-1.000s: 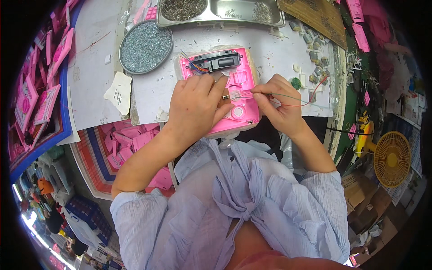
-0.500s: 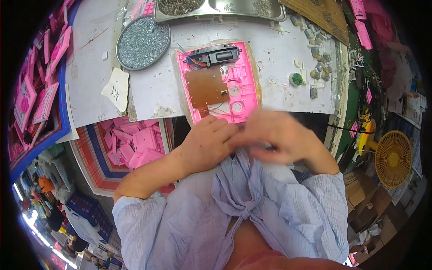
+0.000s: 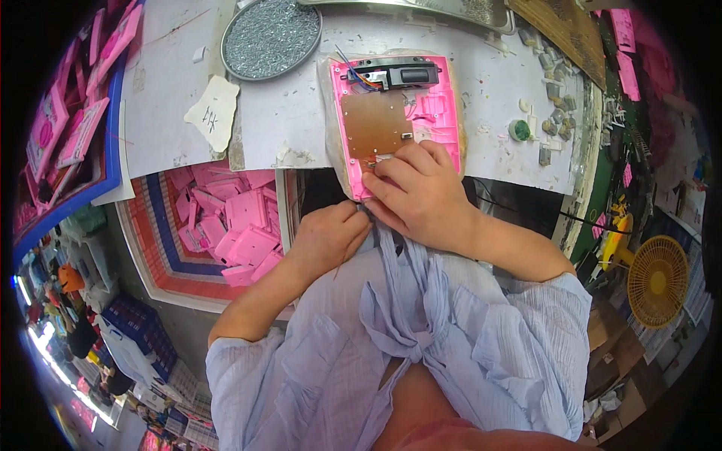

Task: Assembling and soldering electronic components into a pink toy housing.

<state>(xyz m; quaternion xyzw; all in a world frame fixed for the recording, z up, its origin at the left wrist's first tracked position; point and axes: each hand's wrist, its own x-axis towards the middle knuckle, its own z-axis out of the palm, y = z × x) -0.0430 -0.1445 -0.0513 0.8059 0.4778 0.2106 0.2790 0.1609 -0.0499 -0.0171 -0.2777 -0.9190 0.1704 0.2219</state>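
On the table before me lies a pink plastic housing (image 3: 449, 113), open side up. A brown circuit board (image 3: 374, 122) covers its left part, and a black module (image 3: 396, 74) with coloured wires sits across its far end. My right hand (image 3: 425, 192) is closed over the near end of the housing, fingers bent onto it and the thumb at its near edge. Just off the near left corner, my left hand (image 3: 331, 234) has its fingertips pinched together. Whatever they hold there is too small to make out. The near right part of the housing is hidden under my right hand.
A round tray of small metal screws (image 3: 272, 37) stands far left, near a torn white card (image 3: 213, 116). Small motors (image 3: 558, 113) and a green-filled round pot (image 3: 519, 130) lie right. Below the table's left edge, a bin (image 3: 162, 259) holds pink parts; a yellow fan (image 3: 657, 279) stands right.
My right hand, blurred before, has come to rest on the near end of the housing. My left hand has drawn off the housing toward me. The whole view has shifted slightly.
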